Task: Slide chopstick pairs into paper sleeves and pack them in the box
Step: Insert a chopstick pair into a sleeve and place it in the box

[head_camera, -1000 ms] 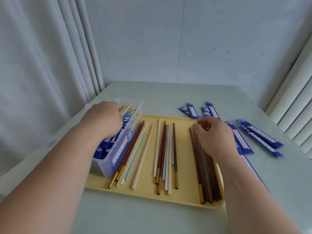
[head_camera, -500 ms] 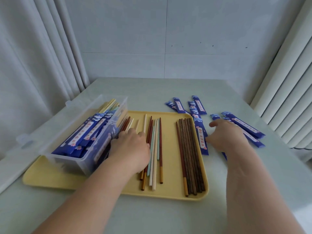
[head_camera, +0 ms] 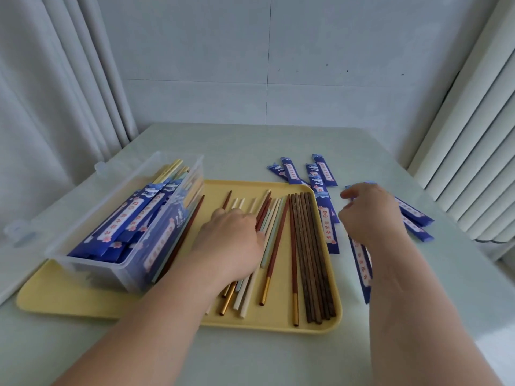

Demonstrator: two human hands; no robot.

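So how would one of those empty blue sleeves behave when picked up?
Probably light and floppy: the blue sleeves look like thin flat paper strips. Lying flush on the table, one may need an edge lifted to pinch it.

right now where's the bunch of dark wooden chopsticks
In the head view, the dark wooden chopsticks lie on the right side of the yellow tray, inside its rim, with blue paper sleeves on the table beside them.

Clear glossy plastic box [head_camera: 92, 218], matt yellow plastic tray [head_camera: 320, 324], grained wooden chopsticks [head_camera: 312, 260], printed paper sleeves [head_camera: 324, 171].
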